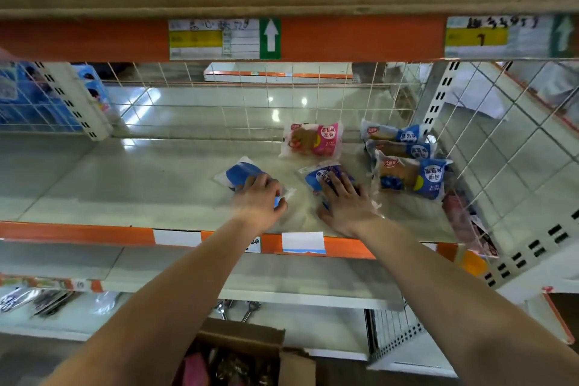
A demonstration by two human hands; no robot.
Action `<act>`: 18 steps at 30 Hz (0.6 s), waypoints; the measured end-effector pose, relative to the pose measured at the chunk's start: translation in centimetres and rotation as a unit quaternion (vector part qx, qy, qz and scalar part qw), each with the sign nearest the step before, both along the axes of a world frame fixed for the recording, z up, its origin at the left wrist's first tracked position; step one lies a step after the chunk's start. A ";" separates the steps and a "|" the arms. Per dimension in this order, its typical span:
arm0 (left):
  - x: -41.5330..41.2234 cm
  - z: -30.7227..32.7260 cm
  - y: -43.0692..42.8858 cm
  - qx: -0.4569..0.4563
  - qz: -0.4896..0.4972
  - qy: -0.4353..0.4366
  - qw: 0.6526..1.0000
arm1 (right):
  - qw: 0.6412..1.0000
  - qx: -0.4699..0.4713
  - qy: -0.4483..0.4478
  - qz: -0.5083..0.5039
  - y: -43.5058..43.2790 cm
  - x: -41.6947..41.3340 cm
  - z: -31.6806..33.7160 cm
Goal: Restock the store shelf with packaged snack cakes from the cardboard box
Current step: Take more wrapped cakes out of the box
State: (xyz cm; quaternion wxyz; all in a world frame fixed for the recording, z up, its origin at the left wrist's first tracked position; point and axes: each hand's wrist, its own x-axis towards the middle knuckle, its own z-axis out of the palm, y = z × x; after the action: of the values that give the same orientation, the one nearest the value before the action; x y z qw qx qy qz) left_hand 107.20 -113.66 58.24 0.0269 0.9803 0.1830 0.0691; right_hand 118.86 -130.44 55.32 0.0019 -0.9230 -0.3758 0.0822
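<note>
- Head view: my left hand (pixel 260 197) grips a blue snack cake packet (pixel 239 173) lying on the shelf (pixel 125 185), fingers curled over it.
- My right hand (pixel 347 204) lies flat, fingers straight, on a second blue packet (pixel 319 174) just beside.
- Pink packet (pixel 311 139) behind them; three blue packets (pixel 410 178) against the wire divider (pixel 501 150).
- Cardboard box (pixel 247 341) below, open.

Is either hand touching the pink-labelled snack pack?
No, the pink-labelled pack lies apart further back; the left hand grips the left blue pack, the right hand lies flat on the right blue pack.
</note>
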 end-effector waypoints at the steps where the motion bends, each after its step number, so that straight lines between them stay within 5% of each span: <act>1: 0.3 -0.3 -0.4 -0.005 -0.005 -0.001 1.000 | 1.000 -0.011 -0.008 0.010 -0.2 -0.1 -0.2; 9: 2.6 -1.7 -3.7 0.009 -0.063 0.018 0.998 | 0.998 0.018 0.004 0.052 -0.9 0.1 -0.2; 13: 3.9 -2.0 -3.9 -0.006 -0.082 -0.001 0.997 | 0.992 0.104 0.056 -0.046 -1.7 0.7 0.3; 18: 5.4 -1.7 -4.2 -0.046 -0.030 0.024 0.998 | 0.993 0.086 0.033 -0.078 -2.8 1.0 -0.1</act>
State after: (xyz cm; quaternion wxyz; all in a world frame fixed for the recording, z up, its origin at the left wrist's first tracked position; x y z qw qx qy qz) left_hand 112.63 -117.81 56.53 0.0700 0.9844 0.1574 0.0361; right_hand 119.84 -133.20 55.26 0.1001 -0.9428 -0.3077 0.0797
